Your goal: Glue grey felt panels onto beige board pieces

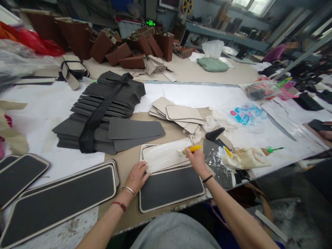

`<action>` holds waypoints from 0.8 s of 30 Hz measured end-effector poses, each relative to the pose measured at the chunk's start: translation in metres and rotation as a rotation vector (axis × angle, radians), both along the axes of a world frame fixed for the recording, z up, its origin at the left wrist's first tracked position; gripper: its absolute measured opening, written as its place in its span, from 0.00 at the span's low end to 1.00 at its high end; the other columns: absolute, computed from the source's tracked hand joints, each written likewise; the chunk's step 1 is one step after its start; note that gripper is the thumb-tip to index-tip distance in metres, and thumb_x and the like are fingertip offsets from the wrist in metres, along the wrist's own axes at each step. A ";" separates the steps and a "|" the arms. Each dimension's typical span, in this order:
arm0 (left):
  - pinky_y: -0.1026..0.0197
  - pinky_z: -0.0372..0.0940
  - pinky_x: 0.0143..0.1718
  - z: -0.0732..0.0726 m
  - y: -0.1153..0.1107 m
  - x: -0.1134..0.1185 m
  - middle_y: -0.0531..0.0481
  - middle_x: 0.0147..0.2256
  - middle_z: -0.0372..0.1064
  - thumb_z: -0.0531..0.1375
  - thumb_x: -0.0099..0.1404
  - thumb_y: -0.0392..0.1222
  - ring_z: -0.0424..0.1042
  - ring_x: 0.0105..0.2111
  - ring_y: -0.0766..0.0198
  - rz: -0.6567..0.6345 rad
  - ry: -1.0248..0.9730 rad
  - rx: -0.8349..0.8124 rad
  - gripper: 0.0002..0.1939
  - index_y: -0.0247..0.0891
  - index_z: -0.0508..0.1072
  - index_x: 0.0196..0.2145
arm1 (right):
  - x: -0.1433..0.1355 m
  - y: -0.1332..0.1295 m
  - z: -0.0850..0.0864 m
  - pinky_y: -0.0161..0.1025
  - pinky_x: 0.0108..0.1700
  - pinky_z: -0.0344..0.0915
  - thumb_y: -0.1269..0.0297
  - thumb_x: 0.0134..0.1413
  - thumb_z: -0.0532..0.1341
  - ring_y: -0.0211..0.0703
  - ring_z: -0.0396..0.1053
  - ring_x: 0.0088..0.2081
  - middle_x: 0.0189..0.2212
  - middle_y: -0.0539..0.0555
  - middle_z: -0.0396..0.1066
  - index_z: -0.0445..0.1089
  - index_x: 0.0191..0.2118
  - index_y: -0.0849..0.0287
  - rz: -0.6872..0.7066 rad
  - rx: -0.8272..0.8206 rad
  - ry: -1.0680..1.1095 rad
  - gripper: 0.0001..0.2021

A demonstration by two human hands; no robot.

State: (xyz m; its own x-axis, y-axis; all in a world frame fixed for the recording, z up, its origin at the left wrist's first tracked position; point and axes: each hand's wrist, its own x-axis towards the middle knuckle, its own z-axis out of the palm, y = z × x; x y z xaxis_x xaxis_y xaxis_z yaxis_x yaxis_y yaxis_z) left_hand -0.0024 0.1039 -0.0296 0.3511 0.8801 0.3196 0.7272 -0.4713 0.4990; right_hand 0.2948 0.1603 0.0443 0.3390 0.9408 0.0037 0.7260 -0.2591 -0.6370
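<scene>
My right hand (197, 159) is closed around a brush with a yellow handle (193, 148). Its white-coated tip touches a pale, round-cornered panel (166, 155), whose surface shows wet white streaks like glue. At that panel's left end rests my left hand (137, 177), fingers and thumb apart, pressing on the edge. Other pale panels lie beneath it. Just in front of them is a black panel with a light border (171, 189). To the right, a dark board (215, 162) is smeared with white paste, and a bottle with a green nozzle (254, 158) lies there.
A strapped stack of dark grey pieces (103, 103) stands behind my left hand. Bordered black panels (64, 197) lie at left, pale cut pieces (184, 114) beyond the work. Brown box-like pieces (119, 53) crowd the back. A co-worker's hand (325, 134) shows at far right.
</scene>
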 end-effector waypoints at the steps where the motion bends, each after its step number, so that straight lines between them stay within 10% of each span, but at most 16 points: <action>1: 0.50 0.66 0.45 0.000 0.000 0.000 0.42 0.41 0.68 0.55 0.59 0.45 0.67 0.44 0.56 0.005 -0.001 -0.008 0.10 0.37 0.70 0.36 | -0.004 -0.004 0.002 0.39 0.35 0.64 0.50 0.49 0.53 0.44 0.71 0.26 0.21 0.53 0.72 0.71 0.32 0.61 0.008 -0.029 0.071 0.19; 11: 0.54 0.66 0.41 0.013 0.002 0.009 0.44 0.35 0.68 0.53 0.57 0.40 0.69 0.37 0.59 0.362 -0.148 -0.270 0.09 0.37 0.70 0.35 | 0.052 -0.009 0.016 0.42 0.36 0.62 0.48 0.48 0.51 0.48 0.70 0.30 0.25 0.58 0.72 0.71 0.34 0.62 -0.060 0.020 -0.137 0.22; 24: 0.62 0.63 0.33 0.023 0.022 0.019 0.48 0.25 0.71 0.57 0.51 0.42 0.71 0.28 0.61 0.668 -0.270 -0.724 0.10 0.35 0.71 0.30 | -0.004 -0.021 0.016 0.39 0.34 0.62 0.49 0.49 0.53 0.45 0.69 0.27 0.22 0.54 0.71 0.70 0.32 0.60 0.054 -0.025 0.090 0.18</action>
State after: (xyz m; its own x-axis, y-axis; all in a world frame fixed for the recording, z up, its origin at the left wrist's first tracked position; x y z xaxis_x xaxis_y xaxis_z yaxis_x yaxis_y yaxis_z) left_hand 0.0165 0.1257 -0.0068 -0.2873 0.8830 -0.3712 0.5522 0.4694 0.6891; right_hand 0.2906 0.1394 0.0606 0.2856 0.9571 -0.0481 0.6794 -0.2376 -0.6942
